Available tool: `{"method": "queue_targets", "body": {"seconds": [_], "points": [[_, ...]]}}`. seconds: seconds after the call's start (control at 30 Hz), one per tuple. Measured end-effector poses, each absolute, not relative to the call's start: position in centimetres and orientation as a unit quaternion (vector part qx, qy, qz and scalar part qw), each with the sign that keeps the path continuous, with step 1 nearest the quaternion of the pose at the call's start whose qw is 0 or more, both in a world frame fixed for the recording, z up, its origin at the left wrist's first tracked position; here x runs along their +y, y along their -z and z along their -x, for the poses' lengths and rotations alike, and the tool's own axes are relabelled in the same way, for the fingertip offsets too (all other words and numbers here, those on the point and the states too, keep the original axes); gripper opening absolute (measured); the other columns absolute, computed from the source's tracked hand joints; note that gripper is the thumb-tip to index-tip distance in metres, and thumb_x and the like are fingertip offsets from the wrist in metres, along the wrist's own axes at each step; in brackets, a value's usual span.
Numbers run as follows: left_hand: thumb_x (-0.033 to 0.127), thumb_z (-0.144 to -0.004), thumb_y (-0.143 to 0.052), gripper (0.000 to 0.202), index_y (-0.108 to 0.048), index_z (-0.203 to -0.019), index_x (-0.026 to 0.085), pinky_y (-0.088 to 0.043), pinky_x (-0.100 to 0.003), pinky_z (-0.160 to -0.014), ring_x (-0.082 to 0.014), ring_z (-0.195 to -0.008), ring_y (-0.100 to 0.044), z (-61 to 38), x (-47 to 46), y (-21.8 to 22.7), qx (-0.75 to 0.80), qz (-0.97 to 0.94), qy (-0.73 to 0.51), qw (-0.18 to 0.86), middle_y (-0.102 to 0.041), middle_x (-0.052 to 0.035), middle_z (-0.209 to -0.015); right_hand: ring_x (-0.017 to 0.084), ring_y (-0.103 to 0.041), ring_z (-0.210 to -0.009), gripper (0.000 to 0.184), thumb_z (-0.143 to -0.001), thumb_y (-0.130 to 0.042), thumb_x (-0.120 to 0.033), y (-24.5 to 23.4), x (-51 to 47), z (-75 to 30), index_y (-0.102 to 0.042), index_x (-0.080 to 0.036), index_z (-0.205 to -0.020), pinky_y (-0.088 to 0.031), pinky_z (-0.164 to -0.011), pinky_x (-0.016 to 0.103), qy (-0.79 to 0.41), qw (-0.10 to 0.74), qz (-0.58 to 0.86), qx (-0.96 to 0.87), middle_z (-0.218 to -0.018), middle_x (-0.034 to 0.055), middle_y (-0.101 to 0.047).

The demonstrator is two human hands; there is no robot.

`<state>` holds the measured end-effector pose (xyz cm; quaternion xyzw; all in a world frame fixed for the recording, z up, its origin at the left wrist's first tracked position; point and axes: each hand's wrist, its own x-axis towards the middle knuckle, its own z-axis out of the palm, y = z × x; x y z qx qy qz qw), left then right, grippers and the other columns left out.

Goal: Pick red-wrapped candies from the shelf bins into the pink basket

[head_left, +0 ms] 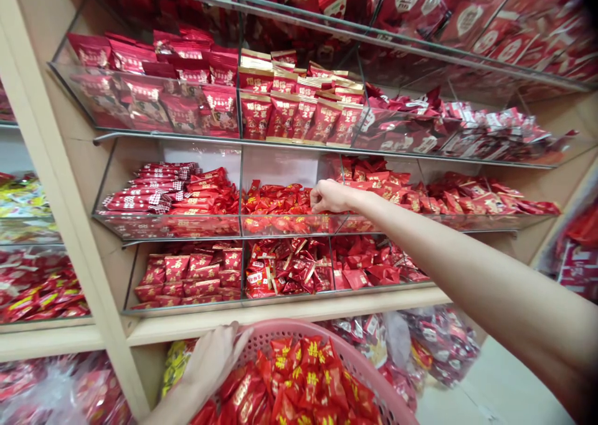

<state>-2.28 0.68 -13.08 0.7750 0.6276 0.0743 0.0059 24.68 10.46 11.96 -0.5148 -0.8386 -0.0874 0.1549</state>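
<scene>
Near side, low in the view, I've got a pink basket [348, 349] heaped with red packets with yellow lettering [311, 375]. Left hand [210, 361] is on its left rim, fingers a bit spread; can't tell from my end how firmly it's gripping. Right hand [331, 196] reaches in from the right to the shelf bin of small red wrapped packets [280, 207], fingers curled in loosely. Honestly can't tell if it's got one. Left of that bin are the checkered packets [144, 191], and gold-edged red packets [303, 116] stand one shelf up, farther off.
</scene>
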Motion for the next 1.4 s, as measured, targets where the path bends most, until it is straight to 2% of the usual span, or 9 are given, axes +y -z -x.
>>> {"method": "queue_targets", "body": {"seconds": [0.1,0.23,0.43,0.57,0.67,0.87,1.0,1.27,1.4], "points": [[0.045,-0.090,-0.022,0.045,-0.058,-0.092,0.017,-0.045,-0.032,-0.066,-0.0266,-0.081,-0.067,2.2,0.7,13.0,0.627,-0.775,-0.078,0.008,-0.070,-0.0105,-0.081,0.010,-0.050,-0.051,0.007,-0.067,-0.064,-0.017,-12.7,9.3,-25.2,-0.064,-0.015,-0.061,-0.037,-0.054,0.021,0.094,0.205,0.502,-0.835,-0.051,-0.0036,-0.057],[0.043,-0.090,-0.023,0.044,-0.057,-0.096,0.018,-0.046,-0.032,-0.067,-0.0255,-0.082,-0.066,2.1,0.4,12.7,0.630,-0.774,-0.069,0.012,-0.069,-0.0104,-0.083,0.012,-0.054,-0.053,0.009,-0.078,-0.057,-0.021,-12.1,6.8,-26.0,-0.062,-0.015,-0.073,-0.042,-0.059,0.024,0.116,0.333,0.462,-0.814,-0.052,-0.0028,-0.057],[0.039,-0.090,-0.026,0.038,-0.056,-0.101,0.019,-0.045,-0.031,-0.072,-0.0237,-0.087,-0.065,2.0,0.3,12.4,0.634,-0.772,-0.052,0.012,-0.069,-0.0111,-0.090,0.017,-0.059,-0.089,0.016,-0.088,-0.046,-0.020,-5.9,1.9,-27.3,-0.061,-0.019,-0.093,-0.049,-0.077,0.030,0.294,0.445,0.319,-0.783,-0.093,0.0077,-0.062],[0.042,-0.090,-0.023,0.042,-0.057,-0.093,0.018,-0.045,-0.034,-0.067,-0.0266,-0.082,-0.066,2.0,0.5,13.0,0.623,-0.779,-0.074,0.002,-0.070,-0.0100,-0.082,0.018,-0.058,-0.102,0.031,-0.087,-0.047,-0.012,-0.9,-0.3,-28.4,-0.055,-0.022,-0.116,-0.052,-0.083,0.031,0.317,0.433,0.239,-0.809,-0.109,0.0090,-0.061],[0.044,-0.090,-0.022,0.043,-0.056,-0.092,0.018,-0.045,-0.033,-0.065,-0.0267,-0.082,-0.066,2.0,0.6,13.2,0.621,-0.779,-0.083,0.005,-0.070,-0.0099,-0.081,0.019,-0.059,-0.104,0.036,-0.088,-0.043,-0.011,1.3,-1.1,-28.9,-0.053,-0.021,-0.121,-0.053,-0.086,0.032,0.301,0.427,0.208,-0.827,-0.111,0.0098,-0.063],[0.042,-0.091,-0.023,0.041,-0.056,-0.091,0.018,-0.044,-0.031,-0.065,-0.0255,-0.080,-0.067,2.0,0.7,13.2,0.623,-0.779,-0.062,-0.003,-0.069,-0.0089,-0.077,0.019,-0.058,-0.106,0.035,-0.088,-0.040,-0.009,2.6,-2.1,-29.3,-0.056,-0.016,-0.118,-0.053,-0.086,0.029,0.321,0.389,0.184,-0.844,-0.109,0.0116,-0.064],[0.039,-0.091,-0.022,0.041,-0.055,-0.101,0.017,-0.045,-0.033,-0.063,-0.0267,-0.079,-0.067,2.1,0.8,13.1,0.609,-0.792,-0.030,-0.018,-0.069,-0.0110,-0.080,0.018,-0.060,-0.101,0.031,-0.091,-0.035,-0.012,3.5,-3.4,-29.1,-0.059,-0.015,-0.111,-0.055,-0.080,0.028,0.314,0.344,0.194,-0.864,-0.103,0.0121,-0.066],[0.050,-0.089,-0.020,0.050,-0.057,-0.095,0.017,-0.045,-0.035,-0.066,-0.0278,-0.079,-0.066,1.7,0.6,12.8,0.623,-0.782,-0.031,-0.008,-0.068,-0.0120,-0.078,0.015,-0.061,-0.082,0.029,-0.094,-0.029,-0.014,7.3,-7.9,-29.5,-0.058,-0.013,-0.097,-0.051,-0.070,0.026,0.209,0.195,0.253,-0.924,-0.094,0.0100,-0.066],[0.051,-0.089,-0.019,0.052,-0.057,-0.093,0.016,-0.045,-0.035,-0.065,-0.0286,-0.077,-0.066,1.6,0.6,12.7,0.625,-0.780,-0.028,-0.017,-0.069,-0.0128,-0.077,0.013,-0.058,-0.075,0.027,-0.094,-0.030,-0.014,8.4,-9.5,-30.3,-0.056,-0.015,-0.092,-0.047,-0.067,0.026,0.151,0.164,0.285,-0.932,-0.090,0.0082,-0.063]]}}
